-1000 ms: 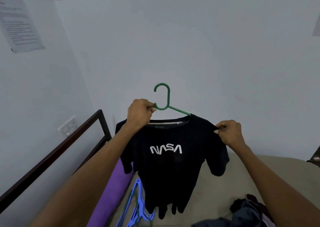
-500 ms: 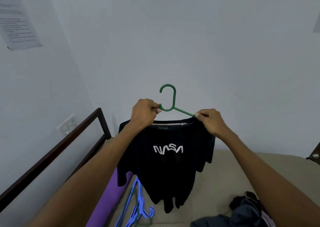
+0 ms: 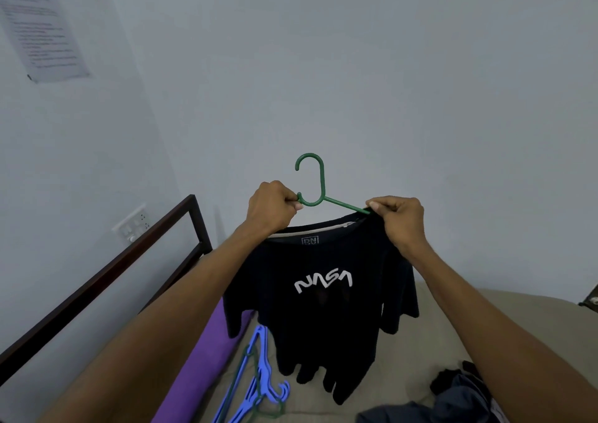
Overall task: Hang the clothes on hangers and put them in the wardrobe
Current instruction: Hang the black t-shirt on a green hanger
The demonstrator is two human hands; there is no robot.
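A black T-shirt with white NASA lettering (image 3: 323, 309) hangs in the air over the bed, on a green hanger (image 3: 318, 183) whose hook stands upright above the collar. My left hand (image 3: 271, 209) grips the hanger at the left base of the hook. My right hand (image 3: 399, 217) pinches the shirt's right shoulder fabric where the hanger's right arm goes under it. The left arm of the hanger is hidden inside the shirt. The shirt's right sleeve hangs bunched below my right wrist.
Blue and green hangers (image 3: 259, 387) lie on the beige bed (image 3: 420, 341) under the shirt. A purple roll (image 3: 200, 361) lies along the dark bed frame (image 3: 129, 261) at left. A pile of dark clothes (image 3: 453, 400) sits at lower right. White walls stand close ahead.
My right hand slid from the shirt's outer right sleeve edge inward to the shoulder by the hanger's arm. The right side of the shirt has bunched and dropped. My left hand kept its grip.
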